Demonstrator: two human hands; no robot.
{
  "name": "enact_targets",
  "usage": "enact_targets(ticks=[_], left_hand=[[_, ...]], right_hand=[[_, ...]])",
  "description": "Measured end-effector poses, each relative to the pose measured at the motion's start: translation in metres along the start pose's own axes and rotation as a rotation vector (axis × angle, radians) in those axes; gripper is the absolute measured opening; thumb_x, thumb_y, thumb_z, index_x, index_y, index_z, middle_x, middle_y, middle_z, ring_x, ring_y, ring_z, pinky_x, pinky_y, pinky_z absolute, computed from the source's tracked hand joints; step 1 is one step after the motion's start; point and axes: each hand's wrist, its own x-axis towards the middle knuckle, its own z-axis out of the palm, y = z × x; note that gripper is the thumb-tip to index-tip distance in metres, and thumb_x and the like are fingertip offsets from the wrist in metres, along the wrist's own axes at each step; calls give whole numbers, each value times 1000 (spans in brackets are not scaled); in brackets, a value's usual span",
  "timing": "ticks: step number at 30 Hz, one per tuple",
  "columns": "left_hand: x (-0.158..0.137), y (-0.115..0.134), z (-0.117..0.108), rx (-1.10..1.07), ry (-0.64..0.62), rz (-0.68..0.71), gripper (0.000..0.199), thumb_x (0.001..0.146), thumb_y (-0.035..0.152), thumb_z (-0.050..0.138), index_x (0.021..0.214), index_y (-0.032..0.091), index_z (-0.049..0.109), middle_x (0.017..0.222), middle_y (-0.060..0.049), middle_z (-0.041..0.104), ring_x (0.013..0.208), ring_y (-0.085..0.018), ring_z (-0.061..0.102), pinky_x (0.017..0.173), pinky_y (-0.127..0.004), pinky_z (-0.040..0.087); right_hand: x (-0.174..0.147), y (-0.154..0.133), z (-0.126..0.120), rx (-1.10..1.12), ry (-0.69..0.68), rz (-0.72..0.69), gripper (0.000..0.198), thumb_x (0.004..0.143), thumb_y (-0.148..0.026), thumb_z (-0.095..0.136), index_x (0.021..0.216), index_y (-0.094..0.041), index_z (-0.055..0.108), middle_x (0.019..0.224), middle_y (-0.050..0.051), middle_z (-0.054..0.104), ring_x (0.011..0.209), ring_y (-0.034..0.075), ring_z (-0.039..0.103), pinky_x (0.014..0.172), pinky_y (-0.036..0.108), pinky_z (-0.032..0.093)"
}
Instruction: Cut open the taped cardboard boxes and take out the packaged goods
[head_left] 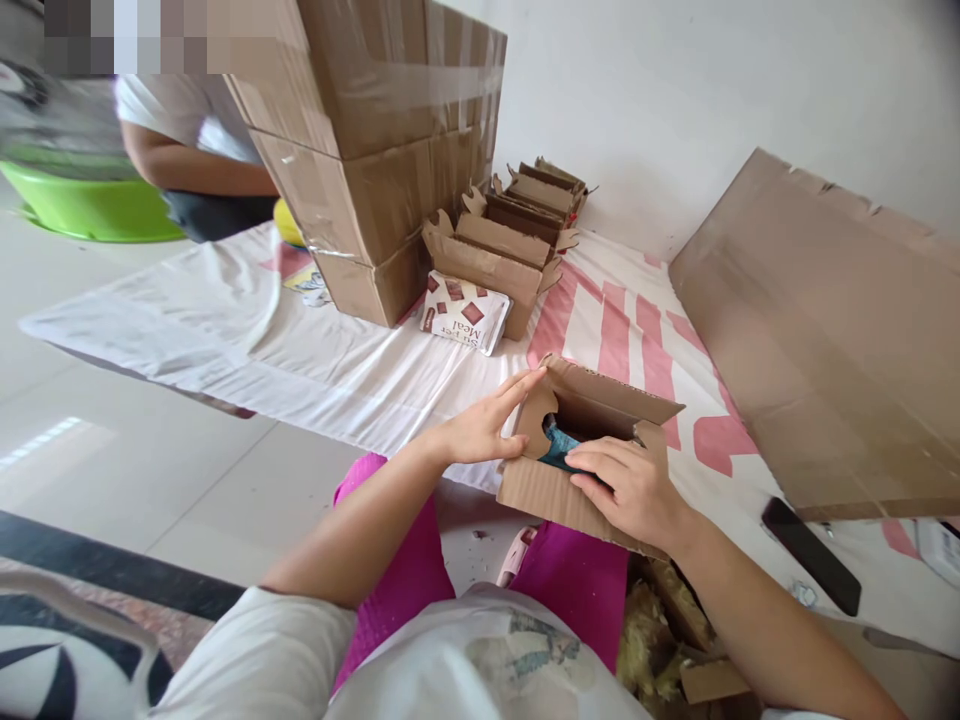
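Right in front of me, at the table edge, is a small open cardboard box [577, 500] with its flaps raised. A teal packet [556, 447] lies inside, its far part hidden by my fingers and the walls. My left hand [484, 420] grips the box's left end, fingers along the flap's edge and thumb near the front corner. Over the box's right half is my right hand [634, 485]; its bent fingertips press on the teal packet, with the thumb by the front flap.
A tall stack of taped cartons [390, 190] stands behind, with a row of open small boxes [495, 265] beside it. A white pouch [465, 312] leans there. A large cardboard sheet [825, 350] and a phone [814, 555] are at right. Another person's arm [195, 160] shows at left.
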Motion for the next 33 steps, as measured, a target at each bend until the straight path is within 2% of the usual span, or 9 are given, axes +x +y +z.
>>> enact_targets(ticks=[4, 7, 11, 14, 18, 22, 26, 29, 33], left_hand=[[11, -11, 2, 6, 21, -79, 88, 80, 36, 66, 153, 23, 18, 151, -16, 34, 139, -33, 36, 112, -53, 36], [20, -16, 6, 45, 64, -146, 78, 81, 44, 64, 147, 20, 32, 137, -16, 46, 127, -32, 49, 105, -50, 44], [29, -4, 6, 213, 212, -215, 53, 81, 41, 63, 128, 16, 55, 128, -16, 50, 121, -33, 52, 103, -51, 45], [30, 15, 1, 328, 341, -104, 28, 87, 30, 55, 110, 16, 63, 135, -15, 49, 130, -31, 46, 109, -50, 38], [34, 30, -1, 289, 21, 108, 25, 94, 29, 46, 106, 22, 67, 125, -7, 65, 130, -25, 50, 115, -48, 28], [41, 32, 0, 342, -190, 74, 28, 91, 40, 52, 84, 22, 72, 134, -5, 61, 141, -32, 35, 118, -56, 13], [37, 28, -13, 197, -21, 134, 41, 95, 44, 43, 79, 17, 69, 135, -11, 57, 128, -28, 51, 111, -46, 33], [24, 18, -31, -5, 159, 122, 52, 97, 52, 35, 77, 16, 67, 119, -14, 64, 108, -23, 61, 95, -37, 48], [7, 8, -42, 34, 109, 46, 48, 91, 57, 47, 74, 16, 65, 90, -9, 69, 94, -22, 65, 87, -35, 50]], right_hand=[[-1, 11, 2, -83, -97, 180, 32, 96, -34, 48, 121, -20, 61, 124, 10, 66, 116, 24, 61, 100, 46, 50], [-1, 20, 4, -142, -152, 337, 36, 98, -37, 42, 121, -17, 61, 122, 12, 66, 112, 27, 63, 95, 46, 53], [-1, 23, 9, -205, -162, 331, 36, 99, -34, 37, 115, -16, 64, 111, 12, 70, 104, 28, 65, 92, 46, 52], [-3, 20, 10, -216, -159, 291, 36, 100, -33, 34, 109, -17, 65, 104, 10, 71, 98, 26, 64, 89, 45, 51], [-4, 20, 10, -206, -181, 289, 35, 100, -32, 34, 106, -17, 65, 100, 10, 71, 96, 26, 64, 87, 43, 51], [-3, 22, 10, -214, -155, 284, 33, 99, -31, 35, 106, -20, 65, 102, 9, 71, 96, 25, 64, 86, 42, 51], [-4, 22, 11, -211, -157, 291, 34, 100, -33, 34, 106, -19, 65, 102, 8, 71, 96, 25, 64, 87, 42, 51], [-5, 21, 11, -212, -157, 295, 35, 100, -34, 35, 107, -19, 65, 104, 8, 71, 97, 25, 64, 87, 42, 51], [-6, 24, 12, -209, -142, 286, 35, 99, -34, 35, 108, -20, 66, 105, 8, 71, 97, 25, 65, 86, 42, 51]])
